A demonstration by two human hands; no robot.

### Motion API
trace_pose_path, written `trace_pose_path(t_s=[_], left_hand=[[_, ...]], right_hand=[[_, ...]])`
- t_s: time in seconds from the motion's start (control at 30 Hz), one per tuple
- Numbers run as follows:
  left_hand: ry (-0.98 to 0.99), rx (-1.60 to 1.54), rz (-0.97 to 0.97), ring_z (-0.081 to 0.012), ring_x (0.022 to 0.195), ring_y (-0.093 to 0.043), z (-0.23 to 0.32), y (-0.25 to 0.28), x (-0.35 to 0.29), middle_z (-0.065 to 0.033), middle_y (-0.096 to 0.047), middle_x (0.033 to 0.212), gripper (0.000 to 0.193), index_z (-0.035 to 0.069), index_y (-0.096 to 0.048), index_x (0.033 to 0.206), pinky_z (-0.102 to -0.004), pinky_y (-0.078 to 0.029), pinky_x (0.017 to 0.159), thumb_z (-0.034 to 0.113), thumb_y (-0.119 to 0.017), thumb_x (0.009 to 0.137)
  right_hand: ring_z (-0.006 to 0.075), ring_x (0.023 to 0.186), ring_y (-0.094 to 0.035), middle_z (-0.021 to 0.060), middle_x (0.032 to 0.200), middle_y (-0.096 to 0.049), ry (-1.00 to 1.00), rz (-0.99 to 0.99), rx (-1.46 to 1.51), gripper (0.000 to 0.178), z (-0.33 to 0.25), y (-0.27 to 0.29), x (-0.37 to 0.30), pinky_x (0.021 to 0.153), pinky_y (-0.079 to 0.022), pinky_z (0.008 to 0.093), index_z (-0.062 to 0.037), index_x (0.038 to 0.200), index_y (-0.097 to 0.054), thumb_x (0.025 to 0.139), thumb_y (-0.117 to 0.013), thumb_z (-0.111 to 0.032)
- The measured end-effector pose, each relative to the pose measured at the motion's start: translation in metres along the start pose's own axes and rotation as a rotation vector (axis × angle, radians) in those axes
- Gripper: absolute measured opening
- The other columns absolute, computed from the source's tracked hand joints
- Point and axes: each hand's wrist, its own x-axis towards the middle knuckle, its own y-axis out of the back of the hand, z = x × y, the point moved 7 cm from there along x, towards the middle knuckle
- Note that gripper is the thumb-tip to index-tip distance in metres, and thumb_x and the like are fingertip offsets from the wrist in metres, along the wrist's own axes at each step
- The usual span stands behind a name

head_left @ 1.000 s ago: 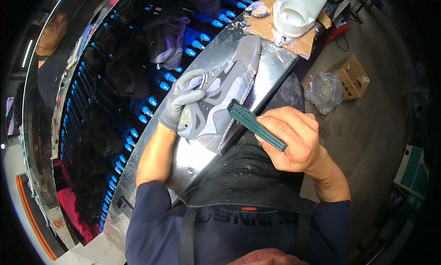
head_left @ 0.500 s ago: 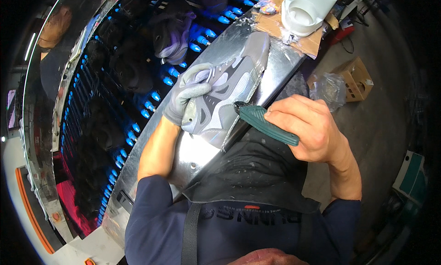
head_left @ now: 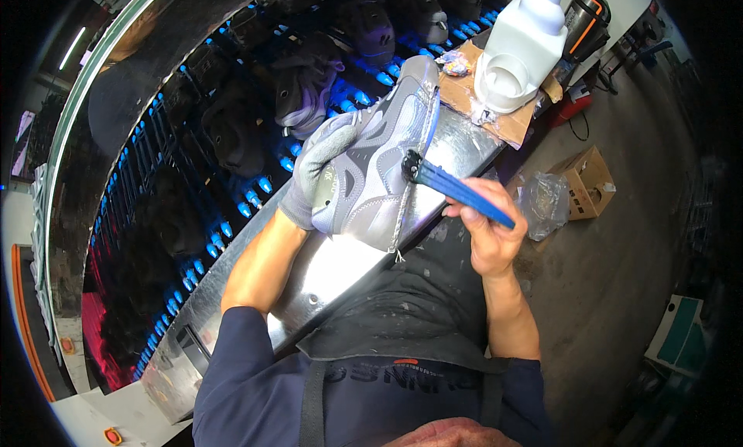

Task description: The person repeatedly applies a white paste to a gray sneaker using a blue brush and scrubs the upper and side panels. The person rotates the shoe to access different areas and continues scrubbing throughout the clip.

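Note:
My left hand (head_left: 319, 164), in a grey glove, is closed around the heel and ankle side of a grey sneaker upper (head_left: 379, 164). The upper is tilted on its side above the metal ledge (head_left: 309, 273), toe pointing away from me. A loose pale thread end hangs at its heel edge. My bare right hand (head_left: 495, 230) grips a brush (head_left: 463, 194) with a blue handle and a dark head. The brush head touches or nearly touches the upper's lower edge around midfoot; I cannot tell which.
A white bottle with a cup-like opening (head_left: 515, 64) stands on cardboard (head_left: 511, 128) at the ledge's far end, beside a black flask (head_left: 584, 25). Left of the ledge runs a rack with blue-tipped pegs (head_left: 255, 199) and dark shoe uppers (head_left: 309, 95). A cardboard box (head_left: 592, 184) and plastic bag (head_left: 544, 203) lie on the floor at right.
The brush has turned in my right hand, showing its narrow side, and its head sits slightly farther along the edge toward the toe. The upper has tilted a little; the whole view has shifted.

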Motion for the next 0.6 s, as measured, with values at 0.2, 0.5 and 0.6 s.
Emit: trace_pose_path(t_s=[0.2, 0.5, 0.6], left_hand=[[-0.024, 0.211, 0.009, -0.0268, 0.131, -0.064, 0.009, 0.010, 0.002, -0.0172, -0.065, 0.141, 0.042, -0.003, -0.057, 0.142, -0.0409, -0.048, 0.116, 0.016, -0.059, 0.105], [-0.114, 0.554, 0.002, -0.0263, 0.130, -0.063, 0.029, -0.018, 0.000, -0.0181, -0.066, 0.140, 0.048, -0.005, -0.059, 0.141, -0.0405, -0.045, 0.118, 0.014, -0.066, 0.097], [-0.087, 0.494, 0.009, -0.0224, 0.124, -0.066, 0.032, -0.018, 0.001, -0.0152, -0.068, 0.133, 0.041, -0.004, -0.062, 0.135, -0.0360, -0.050, 0.112, 0.012, -0.068, 0.098]], right_hand=[[0.0217, 0.086, -0.071, 0.0186, 0.100, -0.075, 0.061, -0.203, -0.251, 0.017, -0.060, 0.009, 0.021, 0.077, -0.056, 0.0314, 0.0062, 0.106, -0.075, 0.090, -0.076, 0.003], [0.0238, 0.079, -0.072, 0.0178, 0.096, -0.075, 0.254, -0.305, -0.441, 0.020, -0.086, 0.002, 0.039, 0.071, -0.057, 0.0311, 0.0042, 0.105, -0.075, 0.085, -0.078, 0.004], [0.0270, 0.079, -0.074, 0.0168, 0.094, -0.075, 0.313, -0.340, -0.484, 0.023, -0.090, -0.005, 0.038, 0.071, -0.059, 0.0336, 0.0045, 0.104, -0.074, 0.082, -0.081, 0.003]])
